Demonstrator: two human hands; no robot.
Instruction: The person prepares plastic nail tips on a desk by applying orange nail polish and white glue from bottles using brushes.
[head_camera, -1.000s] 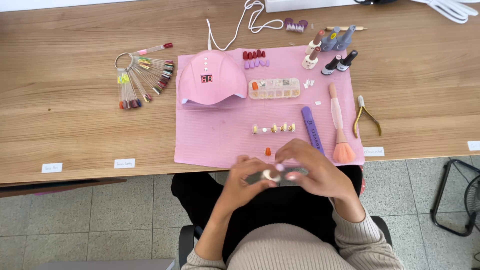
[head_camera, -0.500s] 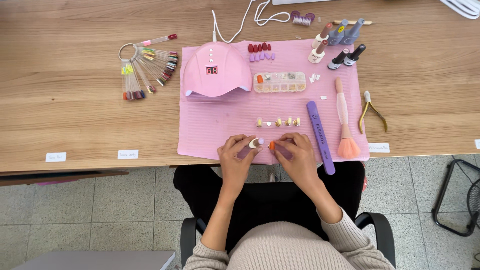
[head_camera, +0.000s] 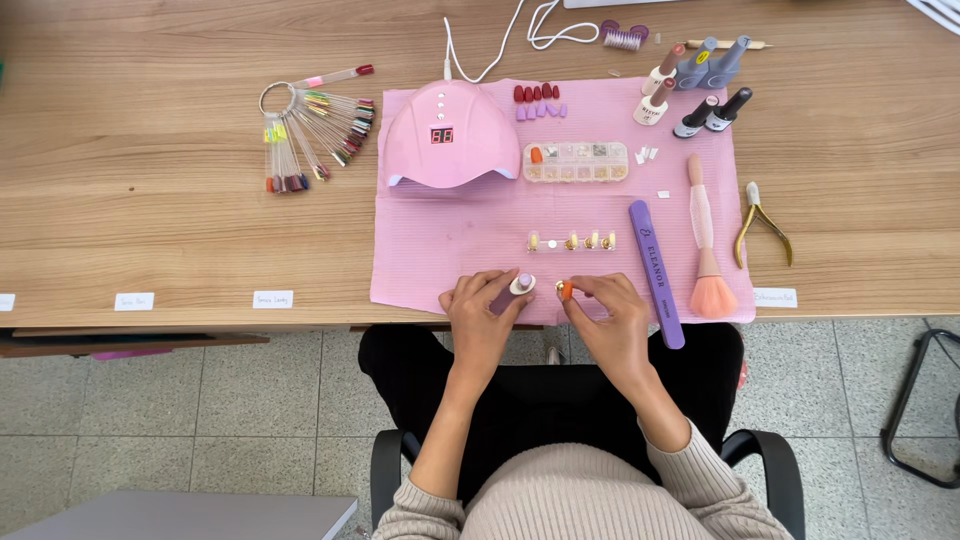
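My left hand (head_camera: 487, 312) sits at the lower centre of the frame on the near edge of the pink mat (head_camera: 420, 250); fingers curled around a small nail polish bottle (head_camera: 512, 292), dark purplish body, pale round top end pointing right, lying tilted rather than upright; the hand hides most of the body. My right hand (head_camera: 612, 318) is just right of it, thumb and forefinger pinched narrow on a tiny orange nail tip (head_camera: 566, 290) on a small gold stand; the tip is glossy, orange, oval, very small; it sits just beside the bottle's top; touching or not, I cannot tell.

Above my hands, mid mat, a row of four pale nail tips on gold stands (head_camera: 571, 241); upper centre, a pink dome nail lamp (head_camera: 450, 135) with its white cord (head_camera: 480, 60) running off the top; right of the lamp, a clear compartment box (head_camera: 577, 162) of small bits; above that, loose red and lilac nail tips (head_camera: 538, 98). Right of my right hand, a purple nail file (head_camera: 655, 270) lying lengthways, then a pink dust brush (head_camera: 706, 250) with peach bristles; gold nippers (head_camera: 760, 222) on the bare wooden table (head_camera: 150, 200) at right. Upper right, a cluster of polish bottles (head_camera: 690, 90); upper left, a ring of colour swatch sticks (head_camera: 310, 125).
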